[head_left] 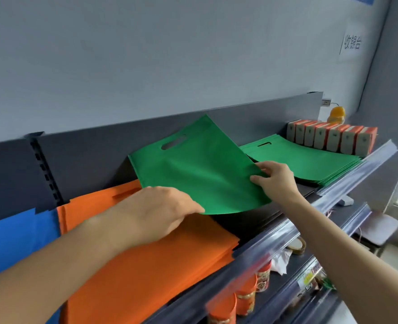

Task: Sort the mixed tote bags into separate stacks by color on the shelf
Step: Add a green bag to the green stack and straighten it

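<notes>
A green tote bag [198, 164] is lifted and tilted above the dark shelf [258, 220], its handle cut-out toward the back wall. My right hand [275, 181] pinches its right edge between thumb and fingers. My left hand [163, 211] lies at its lower left edge, fingertips tucked under the fabric. A stack of green bags [310, 160] lies flat on the shelf to the right. An orange stack [146, 265] lies under my left forearm. A blue stack [13, 242] is at the far left.
A row of orange and beige boxes [333, 139] stands at the shelf's right end, with a yellow object [337, 114] behind it. Red canisters [244, 298] and packets fill the lower shelf. A clear price rail [357, 169] runs along the shelf front.
</notes>
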Tool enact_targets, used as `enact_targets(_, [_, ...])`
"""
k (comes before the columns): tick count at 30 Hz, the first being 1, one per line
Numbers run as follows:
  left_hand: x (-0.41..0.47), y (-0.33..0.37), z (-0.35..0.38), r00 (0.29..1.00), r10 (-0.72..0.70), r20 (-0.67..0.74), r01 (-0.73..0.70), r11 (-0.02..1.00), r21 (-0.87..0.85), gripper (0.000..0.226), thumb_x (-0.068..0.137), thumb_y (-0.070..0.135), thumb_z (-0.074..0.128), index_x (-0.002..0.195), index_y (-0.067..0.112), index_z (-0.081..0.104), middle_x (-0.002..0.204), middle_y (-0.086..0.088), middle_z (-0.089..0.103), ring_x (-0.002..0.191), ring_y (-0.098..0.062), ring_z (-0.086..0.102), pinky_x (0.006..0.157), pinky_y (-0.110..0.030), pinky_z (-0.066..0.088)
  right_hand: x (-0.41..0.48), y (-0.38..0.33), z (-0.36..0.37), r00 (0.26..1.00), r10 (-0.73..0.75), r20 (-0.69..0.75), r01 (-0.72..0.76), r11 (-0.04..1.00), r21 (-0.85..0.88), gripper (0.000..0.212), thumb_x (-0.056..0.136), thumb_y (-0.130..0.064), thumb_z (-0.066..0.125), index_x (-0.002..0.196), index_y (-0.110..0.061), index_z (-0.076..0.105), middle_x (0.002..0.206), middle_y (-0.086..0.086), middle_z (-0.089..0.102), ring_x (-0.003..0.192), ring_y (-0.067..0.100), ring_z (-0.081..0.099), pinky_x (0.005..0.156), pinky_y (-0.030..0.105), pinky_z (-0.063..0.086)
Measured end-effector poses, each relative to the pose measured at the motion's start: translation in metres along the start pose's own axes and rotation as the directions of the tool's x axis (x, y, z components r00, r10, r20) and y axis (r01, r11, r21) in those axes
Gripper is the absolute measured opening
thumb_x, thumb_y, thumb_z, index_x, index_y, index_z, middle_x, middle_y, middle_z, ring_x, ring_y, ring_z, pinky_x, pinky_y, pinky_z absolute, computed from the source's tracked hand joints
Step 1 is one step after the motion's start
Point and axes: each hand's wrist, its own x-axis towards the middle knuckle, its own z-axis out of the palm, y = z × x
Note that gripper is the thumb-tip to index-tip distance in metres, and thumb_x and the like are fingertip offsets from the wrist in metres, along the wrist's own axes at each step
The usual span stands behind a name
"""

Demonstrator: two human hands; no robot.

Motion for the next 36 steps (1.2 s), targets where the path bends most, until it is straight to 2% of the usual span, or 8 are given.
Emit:
enact_targets(3, [0.056,0.015,0.012,1.0,0.027,-0.008,-0.027,1.0,0.0,0.032,0.094,0.017,0.051,0.122,0.03,0.06,0.105,0.009,0.062,0.096,-0.013,0.06,0.073,-0.032,0.052,0.039,0.03,-0.031,0.999,-0.022,-0.034,0.021,0.999,-0.034,0.04,0.082,-0.009,0.069,0.122,-0.011,0.062,0.122,0.012,0.062,0.112,0.023,0.058,0.09,0.033,0.05])
enact_targets(9, [0.169,0.06,0.051,1.0,0.011,-0.001,-0.011,1.0,0.029,0.031,0.086,0.015,0.063,0.114,0.026,0.064,0.095,0.008,0.063,0.082,-0.015,0.064,0.055,-0.033,0.056,0.121,0.09,-0.112,0.997,-0.042,-0.06,0.034,0.992,-0.124,0.04,0.084,-0.012,0.068,0.124,-0.01,0.06,0.122,0.011,0.062,0.1,0.022,0.059,0.088,0.033,0.05])
enact_targets(18, [0.295,0.102,0.102,0.991,-0.13,0.025,0.132,0.988,-0.079,0.043,0.097,0.011,0.043,0.135,0.03,0.047,0.117,0.006,0.061,0.105,-0.016,0.057,0.082,-0.04,0.051,0.205,0.163,-0.182,0.991,-0.089,-0.099,0.051,0.939,-0.341,0.034,0.086,-0.012,0.064,0.12,-0.012,0.063,0.107,0.012,0.069,0.072,0.024,0.058,0.07,0.038,0.056])
enact_targets(21, [0.323,0.108,0.113,0.986,-0.156,0.054,0.16,0.984,-0.074,0.044,0.096,0.007,0.041,0.134,0.028,0.049,0.118,0.002,0.062,0.105,-0.02,0.058,0.082,-0.042,0.052,0.226,0.175,-0.193,0.985,-0.116,-0.127,0.054,0.909,-0.413,0.034,0.087,-0.011,0.061,0.121,-0.012,0.063,0.112,0.014,0.067,0.084,0.028,0.057,0.075,0.038,0.052])
enact_targets(24, [0.344,0.112,0.127,0.972,-0.195,0.133,0.209,0.973,-0.098,0.037,0.099,0.013,0.04,0.132,0.024,0.051,0.121,-0.003,0.061,0.107,-0.024,0.058,0.085,-0.044,0.05,0.236,0.18,-0.198,0.968,-0.202,-0.146,0.074,0.791,-0.607,0.038,0.086,-0.009,0.059,0.124,-0.013,0.06,0.129,0.013,0.057,0.115,0.036,0.043,0.092,0.046,0.04])
enact_targets(28, [0.355,0.121,0.147,0.906,-0.227,0.357,0.283,0.953,-0.11,0.042,0.1,0.042,0.035,0.129,0.019,0.054,0.125,-0.005,0.056,0.114,-0.024,0.052,0.092,-0.044,0.046,0.229,0.176,-0.187,0.953,-0.293,0.075,0.279,0.756,-0.592,0.032,0.089,-0.02,0.061,0.12,-0.014,0.063,0.13,0.006,0.057,0.119,0.029,0.046,0.097,0.043,0.038])
enact_targets(32, [0.355,0.12,0.15,0.898,-0.254,0.359,0.327,0.932,-0.158,0.05,0.097,0.049,0.037,0.134,0.019,0.05,0.131,-0.002,0.052,0.12,-0.02,0.047,0.098,-0.042,0.042,0.214,0.176,-0.163,0.872,-0.078,0.483,0.347,0.795,-0.499,0.033,0.089,-0.035,0.061,0.116,-0.018,0.066,0.122,0.003,0.062,0.106,0.021,0.059,0.091,0.033,0.048])
enact_targets(36, [0.339,0.121,0.129,0.912,-0.27,0.309,0.337,0.922,-0.19,0.045,0.096,0.047,0.04,0.135,0.025,0.049,0.142,0.008,0.044,0.13,-0.01,0.037,0.105,-0.033,0.035,0.208,0.171,-0.154,0.914,-0.059,0.401,0.297,0.77,-0.565,0.03,0.088,-0.035,0.061,0.114,-0.021,0.066,0.12,0.006,0.063,0.106,0.025,0.058,0.085,0.032,0.048])
